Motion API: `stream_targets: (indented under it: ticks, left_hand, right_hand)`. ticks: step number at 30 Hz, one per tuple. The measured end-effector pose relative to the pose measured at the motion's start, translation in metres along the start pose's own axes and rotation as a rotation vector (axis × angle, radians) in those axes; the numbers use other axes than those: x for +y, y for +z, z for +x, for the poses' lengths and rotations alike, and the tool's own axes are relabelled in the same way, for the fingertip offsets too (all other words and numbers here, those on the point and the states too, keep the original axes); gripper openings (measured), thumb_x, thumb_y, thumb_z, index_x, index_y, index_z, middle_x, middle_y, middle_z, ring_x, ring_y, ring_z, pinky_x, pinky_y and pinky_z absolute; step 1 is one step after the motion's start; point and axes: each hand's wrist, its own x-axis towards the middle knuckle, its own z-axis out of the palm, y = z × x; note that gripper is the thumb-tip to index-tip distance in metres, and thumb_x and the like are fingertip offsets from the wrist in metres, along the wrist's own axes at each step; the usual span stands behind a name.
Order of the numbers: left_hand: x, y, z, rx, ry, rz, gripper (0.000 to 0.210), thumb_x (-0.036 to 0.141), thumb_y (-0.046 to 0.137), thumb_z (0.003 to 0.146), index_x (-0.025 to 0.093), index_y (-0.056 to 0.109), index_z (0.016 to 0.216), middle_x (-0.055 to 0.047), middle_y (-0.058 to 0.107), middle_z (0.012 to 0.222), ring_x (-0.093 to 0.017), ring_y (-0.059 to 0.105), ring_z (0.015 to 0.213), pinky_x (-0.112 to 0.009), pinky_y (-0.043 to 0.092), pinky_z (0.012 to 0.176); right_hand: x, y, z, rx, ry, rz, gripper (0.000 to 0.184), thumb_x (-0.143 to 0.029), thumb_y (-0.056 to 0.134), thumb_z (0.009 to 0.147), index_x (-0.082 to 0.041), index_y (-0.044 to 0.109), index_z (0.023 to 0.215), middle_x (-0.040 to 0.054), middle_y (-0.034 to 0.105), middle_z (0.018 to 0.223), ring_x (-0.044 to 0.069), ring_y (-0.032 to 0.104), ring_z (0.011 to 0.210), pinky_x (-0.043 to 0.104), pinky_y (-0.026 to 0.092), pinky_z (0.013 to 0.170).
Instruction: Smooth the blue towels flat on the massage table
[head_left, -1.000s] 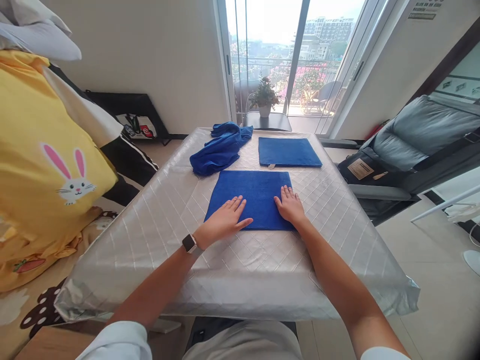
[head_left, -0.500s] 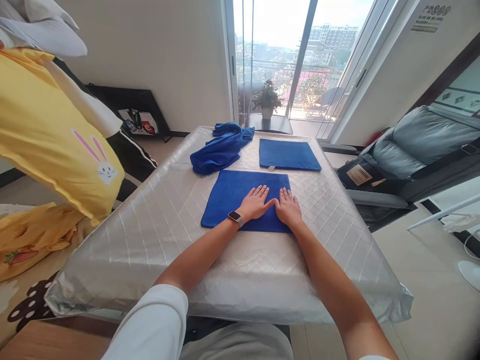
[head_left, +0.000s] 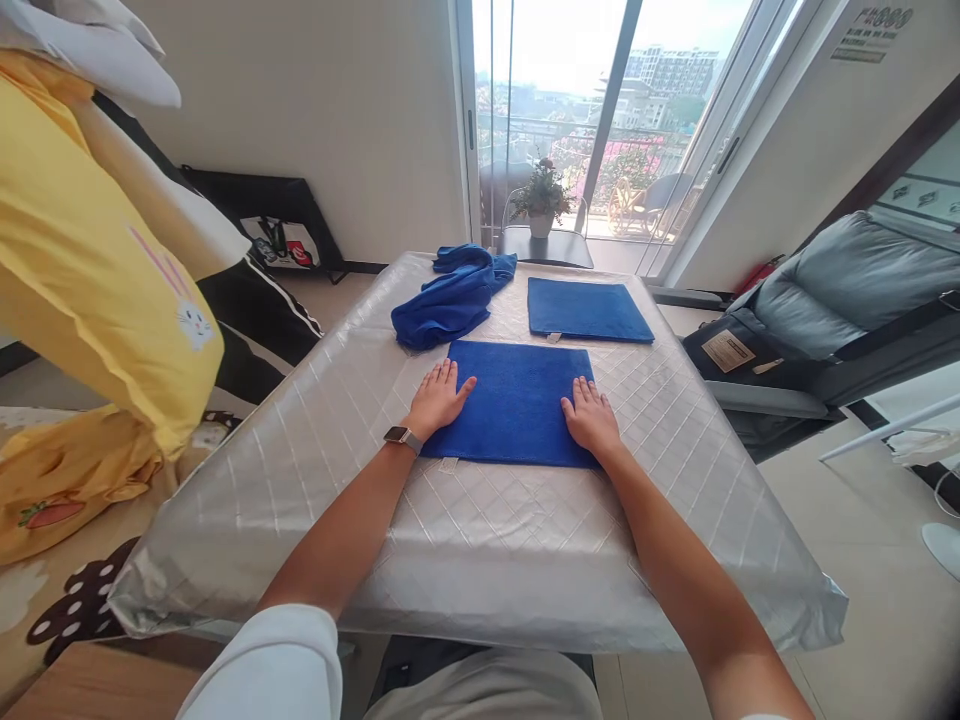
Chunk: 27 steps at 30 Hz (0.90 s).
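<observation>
A blue towel (head_left: 517, 405), folded into a flat rectangle, lies in front of me on the silver table cover (head_left: 517, 530). My left hand (head_left: 437, 397) rests flat on its left edge, fingers stretched out and thumb apart. On its right edge lies my right hand (head_left: 591, 415), also flat with the fingers extended. A pale tag pokes out from the near edge by my left wrist. Beyond, to the right, is a second folded blue towel (head_left: 590, 310) with a small tag. A crumpled blue cloth (head_left: 450, 300) lies in a heap at the far left.
At the left, a person holds up a yellow cloth (head_left: 105, 250) with a rabbit print. An orange cloth (head_left: 82, 480) lies below it. A grey armchair (head_left: 847, 290) with a dark bag stands on the right. Past the table is a potted plant (head_left: 540, 195) on a chair.
My left hand has slid left from the towel's middle to its left edge. My right hand stays near the right edge. The person's yellow cloth has shifted a little left.
</observation>
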Motion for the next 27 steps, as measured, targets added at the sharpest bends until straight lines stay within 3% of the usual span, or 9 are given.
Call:
stream_targets:
  ticks: [8, 15, 20, 27]
  left_hand:
    - [0.002, 0.001, 0.0, 0.016, 0.005, -0.024, 0.093, 0.069, 0.008, 0.101, 0.0, 0.026, 0.161, -0.02, 0.023, 0.169, -0.031, 0.022, 0.157, -0.044, 0.018, 0.128]
    - [0.004, 0.001, 0.001, 0.015, -0.008, -0.041, 0.089, 0.066, 0.011, 0.102, 0.0, 0.026, 0.161, -0.02, 0.022, 0.169, -0.031, 0.021, 0.157, -0.045, 0.018, 0.128]
    - [0.004, 0.001, 0.002, 0.006, -0.003, -0.03, 0.088, 0.065, 0.015, 0.103, -0.001, 0.025, 0.161, -0.021, 0.021, 0.169, -0.031, 0.02, 0.158, -0.044, 0.017, 0.129]
    - [0.004, 0.0, 0.001, 0.006, 0.0, -0.022, 0.088, 0.065, 0.013, 0.103, 0.0, 0.027, 0.16, -0.021, 0.022, 0.169, -0.03, 0.021, 0.158, -0.044, 0.018, 0.128]
  right_hand:
    - [-0.002, 0.0, -0.002, 0.005, -0.002, -0.05, 0.068, -0.045, 0.016, 0.108, -0.009, 0.019, 0.165, 0.0085, 0.017, 0.172, 0.023, 0.014, 0.159, 0.043, 0.014, 0.129]
    - [-0.003, -0.015, 0.002, -0.085, 0.005, -0.117, 0.066, -0.046, 0.017, 0.108, -0.013, 0.019, 0.166, 0.0091, 0.016, 0.173, 0.024, 0.015, 0.159, 0.048, 0.016, 0.128]
    - [-0.003, -0.025, 0.026, -0.002, 0.003, -0.081, 0.067, -0.044, 0.015, 0.108, -0.008, 0.021, 0.164, 0.0106, 0.019, 0.172, 0.024, 0.016, 0.159, 0.044, 0.015, 0.128]
    - [0.003, -0.008, 0.046, 0.008, -0.018, -0.011, 0.07, -0.046, 0.015, 0.107, -0.007, 0.02, 0.164, 0.0105, 0.018, 0.172, 0.022, 0.014, 0.159, 0.039, 0.015, 0.128]
